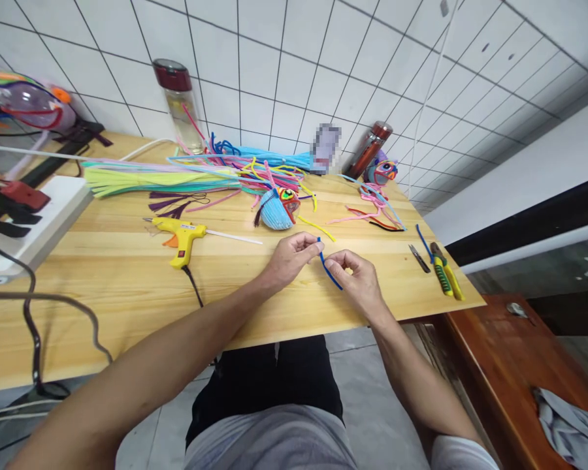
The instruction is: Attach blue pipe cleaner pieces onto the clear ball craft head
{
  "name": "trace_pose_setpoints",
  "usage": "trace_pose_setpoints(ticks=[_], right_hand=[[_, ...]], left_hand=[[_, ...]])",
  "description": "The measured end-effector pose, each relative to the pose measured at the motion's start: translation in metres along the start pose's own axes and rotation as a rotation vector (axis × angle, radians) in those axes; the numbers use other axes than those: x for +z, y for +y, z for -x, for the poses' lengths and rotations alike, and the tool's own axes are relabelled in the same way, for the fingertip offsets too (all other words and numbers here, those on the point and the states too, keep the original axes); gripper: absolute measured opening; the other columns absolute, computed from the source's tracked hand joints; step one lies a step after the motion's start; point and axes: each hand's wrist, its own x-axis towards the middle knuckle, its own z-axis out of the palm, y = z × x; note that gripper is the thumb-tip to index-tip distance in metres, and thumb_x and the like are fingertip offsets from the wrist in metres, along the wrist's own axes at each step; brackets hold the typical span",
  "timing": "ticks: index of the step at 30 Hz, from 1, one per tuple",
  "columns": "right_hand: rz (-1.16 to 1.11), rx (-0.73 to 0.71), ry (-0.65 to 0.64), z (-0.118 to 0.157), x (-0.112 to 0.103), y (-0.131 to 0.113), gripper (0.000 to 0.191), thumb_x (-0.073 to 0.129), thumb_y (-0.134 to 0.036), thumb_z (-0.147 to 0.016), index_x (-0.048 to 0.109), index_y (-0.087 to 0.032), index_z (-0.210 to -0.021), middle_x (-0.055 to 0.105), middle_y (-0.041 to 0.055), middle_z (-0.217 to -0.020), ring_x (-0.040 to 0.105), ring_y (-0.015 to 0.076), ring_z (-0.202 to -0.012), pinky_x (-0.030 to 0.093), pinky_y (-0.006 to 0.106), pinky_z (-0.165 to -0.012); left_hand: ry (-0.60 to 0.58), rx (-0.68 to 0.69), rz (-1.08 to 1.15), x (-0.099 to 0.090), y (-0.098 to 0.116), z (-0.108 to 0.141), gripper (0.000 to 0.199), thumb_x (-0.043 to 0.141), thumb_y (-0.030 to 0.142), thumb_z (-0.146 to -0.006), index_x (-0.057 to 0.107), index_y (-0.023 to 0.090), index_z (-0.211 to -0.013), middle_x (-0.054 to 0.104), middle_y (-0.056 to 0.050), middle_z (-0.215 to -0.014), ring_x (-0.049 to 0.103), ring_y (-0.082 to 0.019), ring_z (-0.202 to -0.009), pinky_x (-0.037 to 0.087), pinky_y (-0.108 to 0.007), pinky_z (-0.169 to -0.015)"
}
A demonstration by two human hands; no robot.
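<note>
A short dark blue pipe cleaner [332,277] slants between my hands above the wooden table [255,294]. My left hand [294,258] pinches its upper end between thumb and fingers. Around its middle, the thumb and fingers of my right hand [355,277] close on it too, and the lower end hangs free. Beyond my left hand sits a round blue ornament [276,210] with a red-rimmed, colourful face and a dark tassel. A yellow pipe cleaner [317,228] lies just behind my hands.
The yellow glue gun [182,238] lies left, its cord running off the front edge. Bundled pipe cleaners [161,179], a glass bottle [180,108] and a red flask [372,149] line the wall. Pliers [447,273] and small snips [419,258] lie right; a power strip [39,225] stands far left.
</note>
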Motion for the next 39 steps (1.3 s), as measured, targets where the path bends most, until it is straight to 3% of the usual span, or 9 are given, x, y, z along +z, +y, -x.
trace_pose_setpoints(ticks=[4,9,16,26,33,39], right_hand=[[-0.039,-0.046,-0.016,0.002,0.002,-0.001,0.023,0.074,-0.045,-0.087,0.075,-0.022,-0.092,0.073,0.0013,-0.081,0.063,0.0177,-0.074,0.051,0.031,-0.075],[-0.063,0.011,-0.035,0.003,0.005,0.001,0.027,0.073,-0.047,-0.088,0.071,-0.022,-0.079,0.063,-0.0015,-0.07,0.052,0.0151,-0.065,0.044,0.03,-0.066],[-0.141,0.086,-0.032,0.005,0.003,0.011,0.029,0.076,-0.049,-0.084,0.07,-0.021,-0.076,0.061,-0.0017,-0.069,0.048,0.0149,-0.066,0.039,0.03,-0.066],[-0.231,0.175,-0.061,0.007,0.003,0.009,0.028,0.077,-0.046,-0.081,0.066,-0.022,-0.071,0.054,-0.0039,-0.067,0.042,0.0139,-0.065,0.035,0.031,-0.066],[-0.249,0.181,-0.033,0.003,-0.002,0.011,0.027,0.078,-0.045,-0.078,0.066,-0.022,-0.069,0.053,-0.0041,-0.066,0.042,0.0139,-0.066,0.035,0.032,-0.069],[-0.228,0.205,-0.058,0.004,0.001,0.008,0.027,0.076,-0.046,-0.075,0.066,-0.022,-0.068,0.053,-0.0041,-0.064,0.04,0.0134,-0.064,0.033,0.032,-0.066]], left_hand=[[0.004,-0.006,0.061,0.001,-0.004,0.0,0.049,0.087,0.059,-0.073,0.068,0.017,-0.087,0.066,0.001,-0.076,0.054,-0.01,-0.065,0.044,-0.026,-0.062],[0.02,0.0,0.099,0.003,-0.004,0.0,0.048,0.09,0.056,-0.072,0.066,0.017,-0.086,0.066,0.0,-0.076,0.056,-0.01,-0.066,0.044,-0.024,-0.061],[-0.038,0.012,0.147,0.004,0.0,0.001,0.046,0.089,0.054,-0.073,0.066,0.017,-0.085,0.063,0.002,-0.076,0.054,-0.009,-0.065,0.041,-0.024,-0.058],[-0.059,0.064,0.079,-0.001,0.003,0.002,0.04,0.086,0.052,-0.078,0.068,0.017,-0.081,0.063,0.001,-0.074,0.051,-0.01,-0.064,0.041,-0.026,-0.062],[-0.078,-0.04,0.084,-0.003,0.007,-0.001,0.045,0.069,0.062,-0.088,0.069,0.016,-0.089,0.067,-0.002,-0.081,0.048,-0.008,-0.055,0.033,-0.026,-0.053],[-0.118,-0.029,0.0,-0.001,0.012,0.003,0.032,0.074,0.049,-0.084,0.068,0.017,-0.082,0.062,0.002,-0.071,0.044,-0.009,-0.058,0.036,-0.026,-0.058]])
